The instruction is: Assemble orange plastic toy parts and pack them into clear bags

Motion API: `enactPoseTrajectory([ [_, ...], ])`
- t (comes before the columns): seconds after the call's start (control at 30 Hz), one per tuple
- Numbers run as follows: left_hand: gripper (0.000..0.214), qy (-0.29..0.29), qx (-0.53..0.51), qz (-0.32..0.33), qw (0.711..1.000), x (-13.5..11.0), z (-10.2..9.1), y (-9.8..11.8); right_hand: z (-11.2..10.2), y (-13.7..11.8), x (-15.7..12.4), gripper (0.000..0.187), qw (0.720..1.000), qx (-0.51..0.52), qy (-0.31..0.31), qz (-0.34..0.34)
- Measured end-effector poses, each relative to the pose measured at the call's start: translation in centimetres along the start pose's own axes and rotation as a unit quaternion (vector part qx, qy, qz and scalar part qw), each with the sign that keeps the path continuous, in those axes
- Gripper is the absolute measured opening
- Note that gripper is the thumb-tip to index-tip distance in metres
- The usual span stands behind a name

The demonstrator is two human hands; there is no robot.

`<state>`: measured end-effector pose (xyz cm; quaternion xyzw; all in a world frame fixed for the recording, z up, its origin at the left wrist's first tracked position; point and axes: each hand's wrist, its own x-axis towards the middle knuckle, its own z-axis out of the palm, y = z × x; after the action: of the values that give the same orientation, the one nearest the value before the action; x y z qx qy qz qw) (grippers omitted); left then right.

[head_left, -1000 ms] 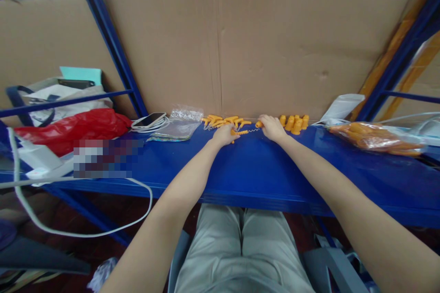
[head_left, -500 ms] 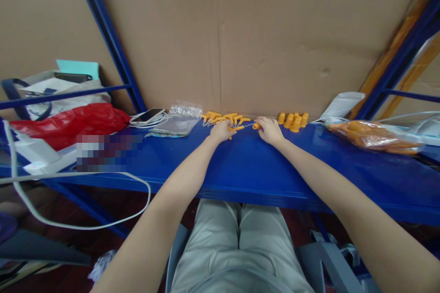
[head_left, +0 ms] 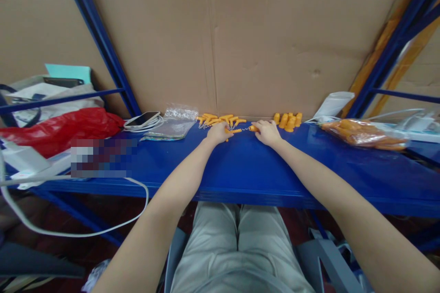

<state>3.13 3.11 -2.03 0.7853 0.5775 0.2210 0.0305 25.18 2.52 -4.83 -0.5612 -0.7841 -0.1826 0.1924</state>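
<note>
My left hand (head_left: 217, 133) is closed on an orange T-handled piece with a ridged, screw-like shaft (head_left: 235, 131) that points right. In my right hand (head_left: 268, 133) is a small orange cap (head_left: 253, 128), pinched at the fingertips. A thin chain (head_left: 245, 128) runs between the two orange parts, which are a short way apart. Behind my left hand lies a pile of similar orange T-handled pieces (head_left: 225, 119) with chains. Several orange caps (head_left: 290, 123) stand upright to the right of my right hand.
Cardboard (head_left: 261, 46) backs the blue table (head_left: 247, 169). At left are a clear plastic bag (head_left: 172, 129), a phone (head_left: 147, 119) on a coiled white cable, a red bag (head_left: 79, 126) and a white cable loop (head_left: 85, 234). A plastic bag of orange parts (head_left: 364, 133) lies right.
The camera view has shifted slightly. The right hand's cap looks a little more tilted and more exposed at the fingertips. Both hands keep their hold, and the pieces remain apart.
</note>
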Motion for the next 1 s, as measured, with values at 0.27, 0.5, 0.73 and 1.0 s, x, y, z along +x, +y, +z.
enactPoseTrajectory([
  [0.27,0.023,0.02,-0.002,0.01,1.0,0.2,0.2,-0.3,-0.4,-0.3,0.0,0.05,0.998,-0.04,0.006,-0.053],
  [0.5,0.023,0.027,-0.053,0.061,0.996,0.1,0.2,0.3,-0.3,-1.3,0.1,0.047,0.994,-0.023,-0.007,-0.106],
  [0.73,0.025,0.022,-0.069,0.06,0.996,0.6,0.6,-0.1,0.7,-0.4,0.1,0.057,0.992,0.074,0.016,-0.103],
  [1.0,0.024,0.027,-0.112,-0.018,0.993,0.4,0.3,-0.5,3.3,0.3,1.5,0.057,0.93,0.358,0.077,0.031],
])
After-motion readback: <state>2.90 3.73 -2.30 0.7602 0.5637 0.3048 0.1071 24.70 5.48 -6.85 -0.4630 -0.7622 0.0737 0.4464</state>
